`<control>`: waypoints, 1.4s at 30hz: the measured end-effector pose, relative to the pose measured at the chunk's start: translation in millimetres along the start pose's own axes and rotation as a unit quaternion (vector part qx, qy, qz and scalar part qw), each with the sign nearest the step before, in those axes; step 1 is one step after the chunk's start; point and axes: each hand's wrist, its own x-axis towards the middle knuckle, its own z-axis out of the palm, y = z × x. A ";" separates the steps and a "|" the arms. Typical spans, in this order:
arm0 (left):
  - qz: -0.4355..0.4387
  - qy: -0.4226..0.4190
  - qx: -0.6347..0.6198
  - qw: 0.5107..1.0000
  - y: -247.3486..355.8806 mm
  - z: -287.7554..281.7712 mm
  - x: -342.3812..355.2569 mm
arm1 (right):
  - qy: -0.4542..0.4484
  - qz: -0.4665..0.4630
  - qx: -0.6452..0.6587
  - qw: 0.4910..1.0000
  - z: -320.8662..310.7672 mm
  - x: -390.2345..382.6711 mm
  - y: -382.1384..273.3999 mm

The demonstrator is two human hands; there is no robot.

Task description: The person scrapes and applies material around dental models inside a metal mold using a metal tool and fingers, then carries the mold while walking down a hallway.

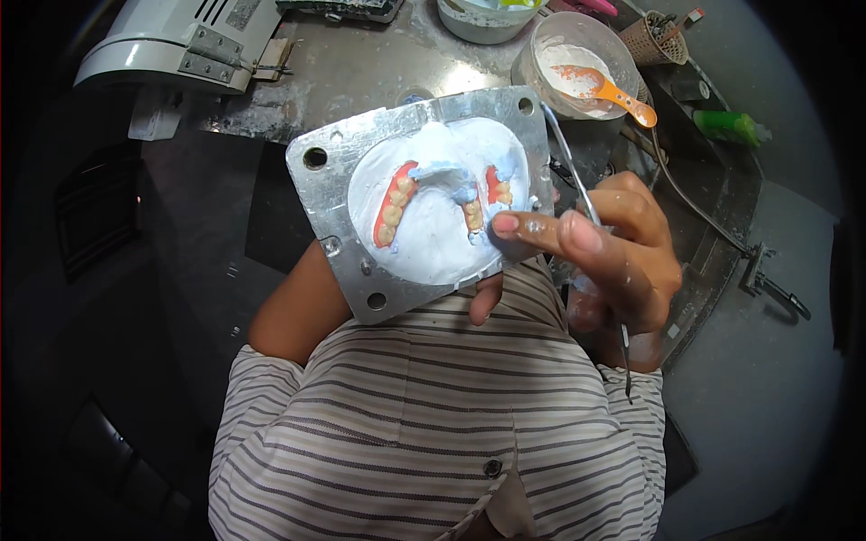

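Observation:
A metal dental flask half (316,194) is tilted up over my lap, filled with white plaster (424,248). Set in the plaster are rows of yellowish artificial teeth (391,215) on pink wax, with bluish material around some of them. My left hand (487,301) supports the flask from beneath; only a fingertip shows below its lower edge. A thin metal carving instrument (577,167) runs through my closed right hand (636,257), its ends sticking out above and below. The outstretched index finger of that hand touches the plaster beside the teeth on the right.
A clear bowl of white powder (528,68) with an orange spoon (613,92) stands on the metal bench at the back. Next to it are another bowl (487,25) and a woven basket of tools (654,43). A white machine (171,50) sits far left; a green bottle (726,126) lies right.

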 end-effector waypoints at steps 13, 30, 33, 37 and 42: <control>-0.127 -0.152 -0.141 0.970 6.3 -15.7 3.9 | -0.017 0.011 0.030 0.999 -4.9 -4.1 10.3; 0.043 -0.127 -0.111 0.985 -12.7 -29.9 3.5 | 0.039 -0.035 0.102 0.993 -21.5 -14.2 20.4; 0.019 0.001 -0.125 0.992 -10.0 -18.1 -1.9 | 0.047 0.028 0.136 0.989 -12.8 -19.6 15.1; -0.007 -0.144 -0.171 0.975 -11.9 -34.0 5.3 | 0.038 0.051 0.140 0.988 -7.6 -17.2 7.3; 0.040 -0.082 -0.153 0.984 -20.8 -36.2 -0.4 | 0.031 0.070 0.151 0.986 -3.8 -16.8 3.5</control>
